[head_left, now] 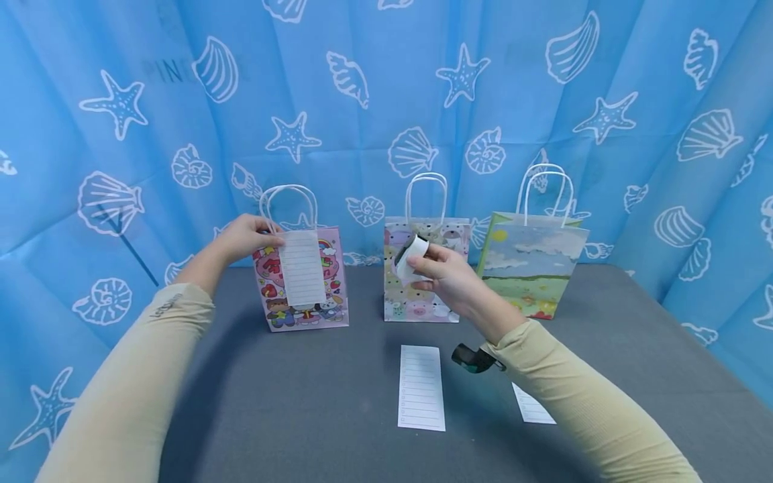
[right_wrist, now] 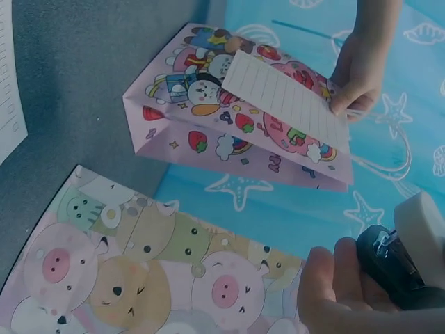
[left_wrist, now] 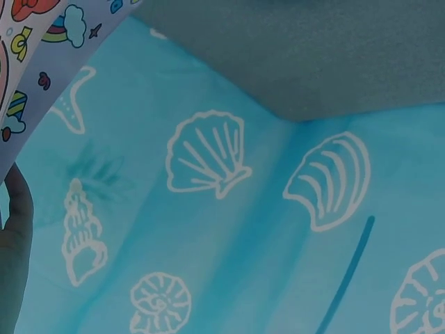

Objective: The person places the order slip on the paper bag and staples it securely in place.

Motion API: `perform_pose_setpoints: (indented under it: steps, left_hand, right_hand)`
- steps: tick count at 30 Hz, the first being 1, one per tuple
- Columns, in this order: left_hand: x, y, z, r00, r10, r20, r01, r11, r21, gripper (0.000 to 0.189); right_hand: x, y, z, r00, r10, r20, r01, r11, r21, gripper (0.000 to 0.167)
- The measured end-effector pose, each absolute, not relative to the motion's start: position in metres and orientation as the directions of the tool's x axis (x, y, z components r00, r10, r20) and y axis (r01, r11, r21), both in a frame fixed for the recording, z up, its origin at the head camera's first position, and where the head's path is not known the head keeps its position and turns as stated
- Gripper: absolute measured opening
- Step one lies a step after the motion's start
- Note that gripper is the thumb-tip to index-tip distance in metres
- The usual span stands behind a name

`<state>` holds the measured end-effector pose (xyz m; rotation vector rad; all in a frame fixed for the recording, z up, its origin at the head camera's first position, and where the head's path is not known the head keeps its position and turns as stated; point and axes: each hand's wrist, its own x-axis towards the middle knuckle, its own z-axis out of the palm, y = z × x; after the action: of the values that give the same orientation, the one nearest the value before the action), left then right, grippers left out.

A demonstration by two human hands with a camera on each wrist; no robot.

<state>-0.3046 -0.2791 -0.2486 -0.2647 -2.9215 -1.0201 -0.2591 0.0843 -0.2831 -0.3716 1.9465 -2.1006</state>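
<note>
At the left stands a pink paper gift bag (head_left: 337, 288) with cartoon animals and white rope handles. My left hand (head_left: 246, 236) pinches a white lined checklist slip (head_left: 302, 268) against the bag's top edge, thumb in front and fingers behind. The slip hangs down over the bag's front; the right wrist view shows the same hold from the side. My right hand (head_left: 445, 274) grips a small white-and-black stapler (right_wrist: 410, 254), raised in front of the middle bag (head_left: 395, 305), which has an animal-face print. In the left wrist view only a little of the left hand (left_wrist: 15, 240) shows.
A landscape-print bag (head_left: 531, 265) with handles stands at the right. One lined slip (head_left: 421, 389) lies on the grey table (head_left: 290, 409); another slip (head_left: 533, 406) is partly hidden by my right sleeve. A blue shell-print curtain (head_left: 374, 80) hangs behind.
</note>
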Motion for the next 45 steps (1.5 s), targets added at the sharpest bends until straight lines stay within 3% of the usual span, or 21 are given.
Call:
perform_pose_setpoints:
  steps: [14,29,45]
  left_hand:
    - [-0.306,-0.280,-0.251,-0.986,0.132,0.099,0.165,0.757,0.633,0.031]
    - [-0.306,-0.282,-0.253,-0.990,0.114,0.087,0.143,0.748,0.648,0.031]
    - [-0.305,-0.278,-0.250,-0.989,0.113,0.094,0.147,0.747,0.649,0.034]
  right_hand:
    - [-0.267,0.059,-0.270,-0.923,-0.383,0.040,0.007,-0.121,-0.993,0.040]
    - [-0.292,0.011,-0.257,-0.917,-0.385,0.107,-0.155,0.095,-0.983,0.036]
    - [-0.307,-0.046,-0.236,-0.826,-0.512,0.235,-0.358,0.155,-0.921,0.049]
